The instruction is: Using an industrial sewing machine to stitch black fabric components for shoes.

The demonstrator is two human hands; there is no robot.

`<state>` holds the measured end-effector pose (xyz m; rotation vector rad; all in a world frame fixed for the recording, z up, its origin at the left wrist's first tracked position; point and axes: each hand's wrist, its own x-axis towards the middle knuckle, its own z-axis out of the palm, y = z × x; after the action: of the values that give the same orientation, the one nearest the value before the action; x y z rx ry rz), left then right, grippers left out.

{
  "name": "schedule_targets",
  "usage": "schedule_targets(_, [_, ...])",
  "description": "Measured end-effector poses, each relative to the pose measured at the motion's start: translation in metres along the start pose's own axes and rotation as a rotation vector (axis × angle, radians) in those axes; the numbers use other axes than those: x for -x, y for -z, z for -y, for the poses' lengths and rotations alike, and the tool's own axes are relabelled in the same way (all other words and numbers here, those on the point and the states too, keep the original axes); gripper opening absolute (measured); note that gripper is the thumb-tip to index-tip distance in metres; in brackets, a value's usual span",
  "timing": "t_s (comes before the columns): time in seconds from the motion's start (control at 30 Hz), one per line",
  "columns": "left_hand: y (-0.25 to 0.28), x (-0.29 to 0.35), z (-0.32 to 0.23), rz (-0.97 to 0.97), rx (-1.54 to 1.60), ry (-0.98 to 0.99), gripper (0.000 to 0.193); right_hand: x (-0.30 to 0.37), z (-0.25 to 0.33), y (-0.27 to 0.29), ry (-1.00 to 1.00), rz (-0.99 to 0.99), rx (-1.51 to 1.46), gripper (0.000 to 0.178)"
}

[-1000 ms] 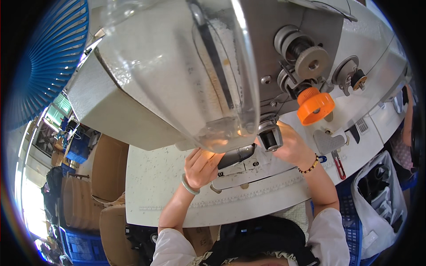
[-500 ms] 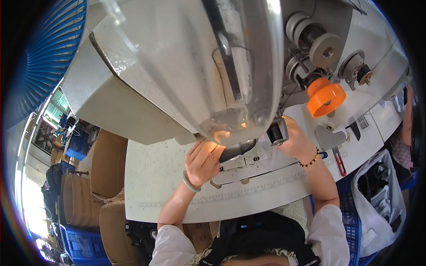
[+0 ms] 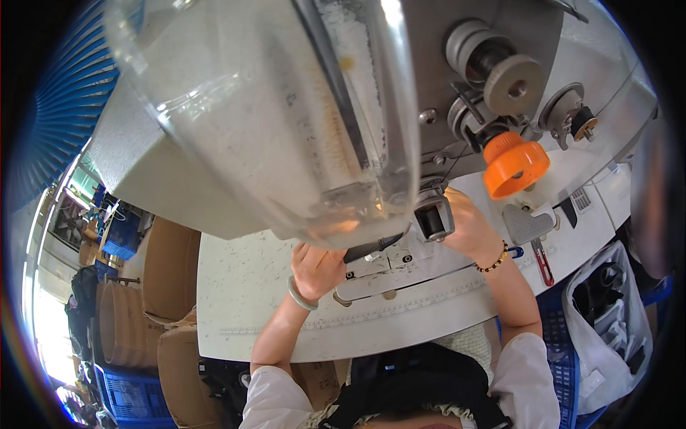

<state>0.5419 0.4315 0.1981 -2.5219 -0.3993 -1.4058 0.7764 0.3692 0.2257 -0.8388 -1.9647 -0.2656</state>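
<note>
My left hand [image 3: 318, 270] is closed, its fingers pinching the end of a dark grey strip of material [image 3: 373, 247] that lies across the sewing machine's metal plate [image 3: 379, 266]. From there the strip runs right, under the machine head [image 3: 429, 214]. My right hand [image 3: 468, 227] is just right of the needle area, with its fingers hidden behind the machine's metal parts. A clear plastic guard [image 3: 343, 129] hangs in front of the head and covers part of the left fingers.
On the white table [image 3: 243, 286], a printed ruler runs along the front. A red-handled tool [image 3: 544, 266] and a grey plate [image 3: 527, 225] lie on the right. Cardboard boxes [image 3: 171, 272] stand left; a white bag [image 3: 604, 322] in a blue basket [image 3: 561, 357] is right.
My left hand has moved slightly left and down with the strip's end. The right hand stays beside the machine head. The whole view has shifted a little, so the guard sits further left.
</note>
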Motion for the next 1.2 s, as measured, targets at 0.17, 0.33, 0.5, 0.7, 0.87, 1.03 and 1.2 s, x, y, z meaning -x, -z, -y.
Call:
schedule_targets(0.17, [-0.001, -0.003, 0.000, 0.002, -0.002, 0.011, 0.022, 0.001, -0.001, -0.003, -0.014, 0.032, -0.022, 0.027])
schedule_targets(0.33, [-0.007, -0.001, 0.002, -0.132, 0.002, -0.038, 0.033, 0.003, 0.006, 0.002, -0.032, 0.104, -0.037, 0.028])
schedule_targets(0.5, [-0.007, 0.006, 0.013, -0.081, 0.033, -0.141, 0.020, -0.001, 0.005, -0.003, 0.075, 0.017, -0.017, 0.027])
schedule_targets(0.7, [-0.014, 0.010, 0.016, -0.101, 0.155, -0.084, 0.023, 0.001, 0.008, -0.004, 0.172, -0.039, 0.148, 0.025])
schedule_targets(0.87, [-0.012, 0.010, 0.012, -0.095, 0.158, -0.043, 0.024, 0.002, 0.007, -0.006, 0.135, -0.059, 0.138, 0.023])
schedule_targets(1.03, [-0.010, 0.007, 0.012, -0.073, 0.163, -0.004, 0.026, 0.006, 0.009, -0.012, 0.059, -0.005, 0.087, 0.022])
schedule_targets(1.2, [-0.015, 0.006, 0.014, -0.163, 0.143, 0.009, 0.042, 0.003, 0.017, -0.019, 0.092, -0.104, 0.089, 0.019])
